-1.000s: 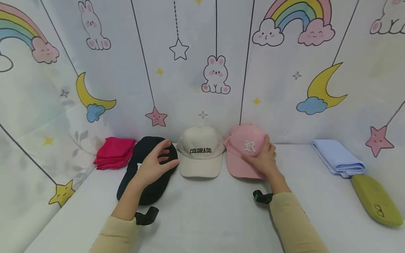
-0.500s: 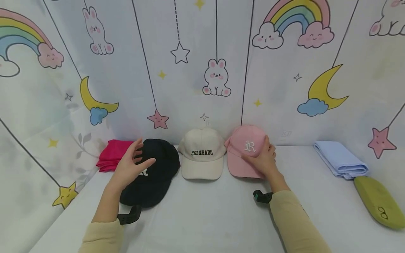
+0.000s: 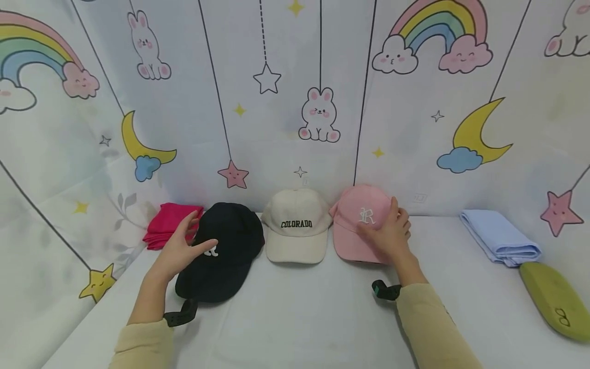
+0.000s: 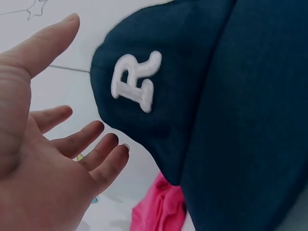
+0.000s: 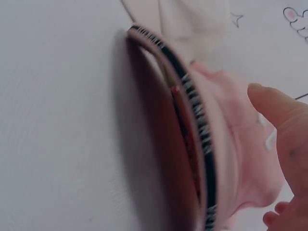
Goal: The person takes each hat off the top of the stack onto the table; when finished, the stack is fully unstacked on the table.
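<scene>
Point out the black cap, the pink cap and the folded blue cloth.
Black cap (image 3: 235, 233): head view, on the front of its crown.
Pink cap (image 3: 349, 218): head view, on the crown's front.
Folded blue cloth (image 3: 500, 233): head view, on its upper surface.

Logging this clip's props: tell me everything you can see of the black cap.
The black cap looks like fabric: rounded crown, curved brim, raised white R on the front. The left wrist view gives it a dark blue tint. It lies angled on the table, brim toward the head camera, between the red cloth and the cream cap. The left hand overlaps its left side in the head view, but whether they touch is unclear.
</scene>
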